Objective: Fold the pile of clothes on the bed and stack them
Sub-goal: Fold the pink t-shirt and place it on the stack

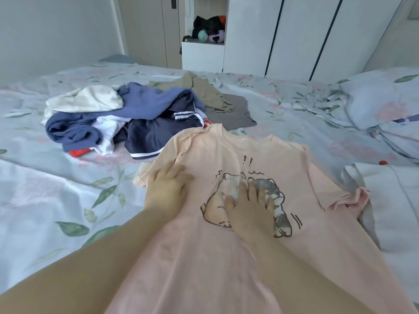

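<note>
Peach T-shirt [260,155], dark-outlined cartoon print, centre frame. Pile [118,118] upper left: navy, cream, white, red. Bedsheet [56,189]: pale blue, green leaves, pink blooms.

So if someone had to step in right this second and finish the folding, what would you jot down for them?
Left hand: flat, pressing the pink T-shirt near the sleeve on the person's left.
Right hand: flat on the cartoon print.
The T-shirt lies spread face up on the bed, not folded yet.
The pile of blue, white and navy clothes sits unfolded beyond it, with a khaki garment and a grey one behind.
Done: T-shirt laid out flat; no finished stack is plainly visible.
Left: fold the T-shirt, then the rest, and stack them.
</note>
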